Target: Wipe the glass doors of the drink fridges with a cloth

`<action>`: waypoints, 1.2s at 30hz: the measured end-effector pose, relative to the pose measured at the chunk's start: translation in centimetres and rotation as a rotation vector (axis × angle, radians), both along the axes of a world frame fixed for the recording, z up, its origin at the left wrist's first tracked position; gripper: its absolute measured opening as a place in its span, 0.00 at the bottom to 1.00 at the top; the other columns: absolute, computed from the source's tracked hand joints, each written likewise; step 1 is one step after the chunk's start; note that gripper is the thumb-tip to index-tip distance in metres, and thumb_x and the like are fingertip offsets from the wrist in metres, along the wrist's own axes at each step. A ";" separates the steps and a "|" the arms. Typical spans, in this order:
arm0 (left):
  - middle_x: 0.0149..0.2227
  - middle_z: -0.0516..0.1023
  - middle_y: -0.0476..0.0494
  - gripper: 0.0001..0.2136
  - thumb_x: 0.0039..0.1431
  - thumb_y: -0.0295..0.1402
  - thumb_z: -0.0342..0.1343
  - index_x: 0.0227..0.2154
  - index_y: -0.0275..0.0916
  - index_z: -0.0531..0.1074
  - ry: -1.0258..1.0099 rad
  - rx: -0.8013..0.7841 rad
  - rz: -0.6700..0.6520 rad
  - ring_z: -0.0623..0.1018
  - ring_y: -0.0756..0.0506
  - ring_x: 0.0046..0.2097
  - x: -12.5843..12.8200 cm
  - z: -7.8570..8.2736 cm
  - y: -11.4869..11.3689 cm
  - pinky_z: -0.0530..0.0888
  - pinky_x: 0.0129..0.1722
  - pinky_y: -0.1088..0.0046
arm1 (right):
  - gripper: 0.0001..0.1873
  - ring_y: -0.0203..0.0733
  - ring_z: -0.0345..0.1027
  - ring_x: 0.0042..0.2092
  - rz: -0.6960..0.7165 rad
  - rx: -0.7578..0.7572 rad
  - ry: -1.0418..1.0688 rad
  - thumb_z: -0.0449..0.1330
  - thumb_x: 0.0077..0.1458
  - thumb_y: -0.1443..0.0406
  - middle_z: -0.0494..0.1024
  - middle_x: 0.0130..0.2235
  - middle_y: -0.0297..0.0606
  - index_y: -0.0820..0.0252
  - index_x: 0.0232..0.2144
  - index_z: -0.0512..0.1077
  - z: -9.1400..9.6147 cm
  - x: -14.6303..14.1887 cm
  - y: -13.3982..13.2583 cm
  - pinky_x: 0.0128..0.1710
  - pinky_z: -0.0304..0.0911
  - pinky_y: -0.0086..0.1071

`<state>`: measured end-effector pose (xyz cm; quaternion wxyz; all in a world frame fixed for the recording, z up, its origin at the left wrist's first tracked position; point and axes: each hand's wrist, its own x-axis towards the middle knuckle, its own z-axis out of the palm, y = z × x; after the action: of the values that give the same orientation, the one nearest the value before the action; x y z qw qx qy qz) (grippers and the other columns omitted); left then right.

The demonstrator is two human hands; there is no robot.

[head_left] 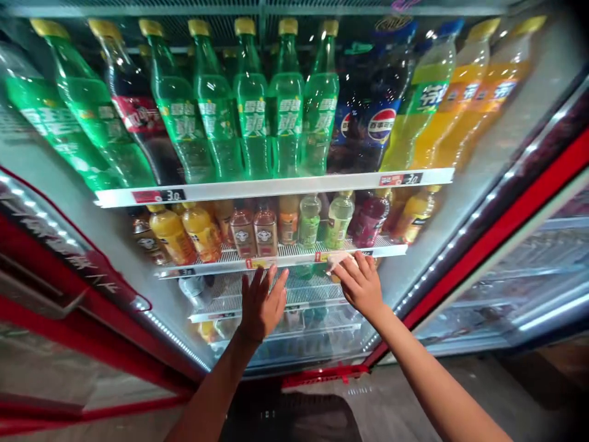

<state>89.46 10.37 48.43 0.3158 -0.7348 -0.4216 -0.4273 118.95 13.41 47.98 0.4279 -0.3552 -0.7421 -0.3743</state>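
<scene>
My left hand (265, 307) is raised in front of the second shelf's front edge (221, 265), fingers stretched and apart, with nothing in it. Just above it stand two brown-pink bottles (265, 230) with white emblems. At the right end of the same edge, my right hand (361, 282) presses a pale, crumpled cloth or tissue (341, 259) against the price strip, fingers bent over it. Behind that hand are a light green bottle (339, 221) and a purple drink bottle (370, 218).
Green soda bottles (253, 116), Pepsi bottles (381, 116) and orange soda bottles (483, 98) line the top shelf, whose white front rail (276, 187) juts above my hands. Lower wire shelves (267, 294) lie beneath. Red door frames (497, 239) flank the fridge; a dark object (294, 417) is below.
</scene>
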 end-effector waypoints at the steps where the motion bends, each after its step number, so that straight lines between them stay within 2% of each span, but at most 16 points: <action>1: 0.62 0.76 0.39 0.25 0.63 0.33 0.62 0.63 0.46 0.71 0.021 0.033 0.012 0.58 0.37 0.74 0.4 -0.3 0.7 0.46 0.75 0.52 | 0.40 0.49 0.45 0.75 0.022 0.013 -0.002 0.57 0.63 0.74 0.60 0.73 0.32 0.42 0.72 0.56 0.5 0.1 0.3 0.76 0.44 0.51; 5: 0.67 0.69 0.36 0.32 0.63 0.37 0.62 0.69 0.45 0.62 0.075 0.189 0.067 0.56 0.35 0.75 0.9 -1.3 2.9 0.43 0.74 0.46 | 0.39 0.49 0.43 0.76 0.096 0.068 0.026 0.54 0.65 0.74 0.63 0.71 0.36 0.51 0.74 0.52 0.2 -1.8 0.7 0.76 0.45 0.52; 10: 0.75 0.54 0.41 0.37 0.67 0.42 0.56 0.74 0.50 0.47 0.086 0.210 0.097 0.52 0.35 0.76 0.6 -1.3 4.2 0.43 0.74 0.44 | 0.27 0.43 0.56 0.72 0.170 0.053 -0.298 0.50 0.70 0.69 0.74 0.64 0.30 0.45 0.67 0.66 -7.5 -3.1 -0.1 0.71 0.59 0.44; 12: 0.76 0.49 0.43 0.38 0.67 0.42 0.56 0.75 0.52 0.45 0.080 0.181 0.067 0.50 0.34 0.76 0.6 -1.0 4.4 0.42 0.74 0.41 | 0.28 0.43 0.61 0.70 0.157 0.040 -0.353 0.50 0.70 0.69 0.75 0.63 0.27 0.40 0.67 0.65 -9.2 -1.9 0.4 0.68 0.65 0.44; 14: 0.77 0.47 0.44 0.36 0.68 0.42 0.54 0.74 0.51 0.46 0.069 0.188 0.027 0.47 0.34 0.76 0.6 -0.7 4.5 0.42 0.74 0.39 | 0.32 0.47 0.59 0.71 0.087 0.064 -0.238 0.51 0.68 0.70 0.73 0.65 0.28 0.38 0.69 0.61 -8.2 -0.5 1.2 0.68 0.65 0.51; 16: 0.77 0.47 0.43 0.35 0.68 0.41 0.53 0.74 0.49 0.48 0.076 0.222 0.000 0.47 0.34 0.77 0.6 -0.5 4.7 0.41 0.74 0.39 | 0.35 0.55 0.52 0.74 -0.006 0.123 -0.040 0.50 0.68 0.72 0.69 0.68 0.31 0.41 0.72 0.57 -5.3 0.0 1.9 0.70 0.59 0.62; 19: 0.76 0.49 0.40 0.33 0.69 0.40 0.52 0.74 0.45 0.50 0.105 0.277 0.006 0.48 0.35 0.77 0.6 -0.3 4.9 0.43 0.74 0.41 | 0.37 0.58 0.47 0.75 -0.054 0.229 0.072 0.50 0.67 0.73 0.66 0.69 0.32 0.43 0.73 0.52 -3.0 -1.6 1.9 0.70 0.55 0.67; 21: 0.76 0.50 0.38 0.32 0.69 0.39 0.51 0.73 0.44 0.51 0.116 0.293 0.013 0.49 0.35 0.76 0.5 -0.3 5.1 0.44 0.74 0.42 | 0.37 0.52 0.54 0.72 -0.048 0.283 -0.035 0.51 0.67 0.72 0.69 0.68 0.29 0.42 0.73 0.53 -5.1 -3.4 1.3 0.68 0.62 0.57; 23: 0.76 0.50 0.38 0.32 0.69 0.39 0.51 0.73 0.44 0.52 0.119 0.307 0.007 0.50 0.35 0.76 0.4 -0.3 5.2 0.44 0.74 0.43 | 0.33 0.47 0.61 0.67 -0.048 0.302 -0.232 0.53 0.67 0.70 0.72 0.66 0.27 0.43 0.71 0.59 -9.0 -4.2 0.6 0.63 0.68 0.45; 25: 0.76 0.51 0.38 0.31 0.70 0.39 0.50 0.73 0.44 0.52 0.115 0.318 -0.009 0.50 0.36 0.76 0.3 -0.4 5.4 0.45 0.74 0.44 | 0.30 0.44 0.64 0.62 -0.062 0.302 -0.413 0.54 0.67 0.67 0.72 0.66 0.25 0.43 0.68 0.64 -12.2 -3.5 0.3 0.58 0.69 0.38; 26: 0.75 0.51 0.38 0.31 0.70 0.39 0.50 0.73 0.44 0.52 0.111 0.323 -0.020 0.51 0.36 0.76 0.3 -0.4 5.4 0.45 0.74 0.44 | 0.29 0.44 0.64 0.60 -0.076 0.310 -0.444 0.54 0.67 0.67 0.72 0.66 0.26 0.43 0.68 0.64 -12.6 -2.7 0.3 0.57 0.69 0.37; 28: 0.75 0.51 0.38 0.31 0.70 0.38 0.51 0.73 0.45 0.53 0.097 0.326 -0.040 0.51 0.35 0.76 0.3 -0.5 5.6 0.45 0.74 0.44 | 0.31 0.46 0.65 0.56 -0.132 0.343 -0.334 0.53 0.67 0.69 0.73 0.64 0.31 0.44 0.69 0.62 -10.7 -0.6 0.9 0.55 0.68 0.38; 30: 0.75 0.52 0.38 0.31 0.69 0.38 0.51 0.73 0.46 0.54 0.079 0.333 -0.046 0.52 0.35 0.76 0.4 -0.6 5.7 0.45 0.74 0.43 | 0.33 0.49 0.64 0.55 -0.193 0.368 -0.070 0.51 0.67 0.72 0.74 0.61 0.41 0.47 0.70 0.60 -6.4 0.7 1.8 0.55 0.68 0.42; 33: 0.75 0.53 0.37 0.30 0.69 0.37 0.51 0.72 0.46 0.55 0.031 0.339 -0.033 0.53 0.35 0.76 1.2 -0.9 5.6 0.45 0.74 0.41 | 0.31 0.54 0.64 0.56 -0.207 0.395 0.196 0.50 0.66 0.74 0.72 0.57 0.48 0.51 0.69 0.61 -1.6 -0.5 2.9 0.56 0.67 0.47; 34: 0.75 0.52 0.37 0.30 0.69 0.37 0.51 0.72 0.46 0.55 0.003 0.338 -0.028 0.53 0.34 0.76 1.6 -1.1 5.6 0.44 0.74 0.41 | 0.31 0.54 0.64 0.56 -0.194 0.399 0.186 0.50 0.66 0.74 0.72 0.56 0.49 0.51 0.69 0.62 -1.7 -1.5 3.1 0.55 0.67 0.47; 36: 0.75 0.51 0.37 0.31 0.69 0.35 0.50 0.73 0.45 0.53 -0.062 0.329 -0.020 0.52 0.34 0.76 2.4 -1.7 5.4 0.42 0.73 0.38 | 0.32 0.50 0.65 0.51 -0.153 0.377 0.009 0.50 0.66 0.74 0.74 0.54 0.46 0.50 0.69 0.61 -4.4 -3.3 2.8 0.52 0.68 0.42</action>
<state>91.82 15.82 46.78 0.4143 -0.6638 -0.3484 -0.5160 115.69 16.20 43.54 0.4602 -0.3258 -0.6280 -0.5363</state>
